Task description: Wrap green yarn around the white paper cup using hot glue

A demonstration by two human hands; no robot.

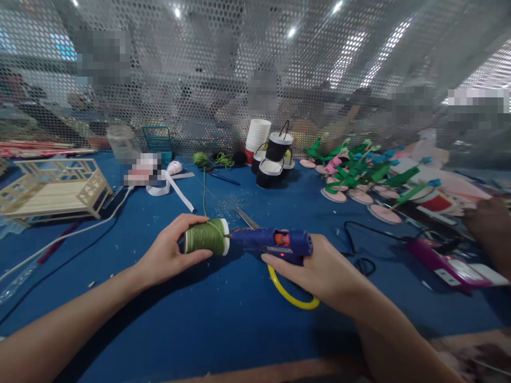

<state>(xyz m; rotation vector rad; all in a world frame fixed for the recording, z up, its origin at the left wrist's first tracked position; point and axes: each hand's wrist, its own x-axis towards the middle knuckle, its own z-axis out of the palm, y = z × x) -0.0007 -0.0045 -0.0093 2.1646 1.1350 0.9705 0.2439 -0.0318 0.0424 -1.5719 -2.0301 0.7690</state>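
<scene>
My left hand (179, 242) grips a paper cup (206, 237) lying on its side, wound with green yarn and showing a white rim at its right end. In my right hand (311, 266) is a blue hot glue gun (263, 240) with a small red light lit. Its nozzle tip is at the cup's rim; whether they touch I cannot tell. Beneath the gun lie scissors with a yellow handle (293, 299), the blades pointing away. A strand runs from the cup back to a green yarn ball (200, 159).
Black-wrapped cups (268, 174) and stacked white cups (257, 135) stand at the back. A wooden stick model (51, 194) is at left, white ribbon (174, 178) beside it. Green figures on pink discs (361, 197), a purple power strip (447, 266) and another person's hand (485, 223) are at right.
</scene>
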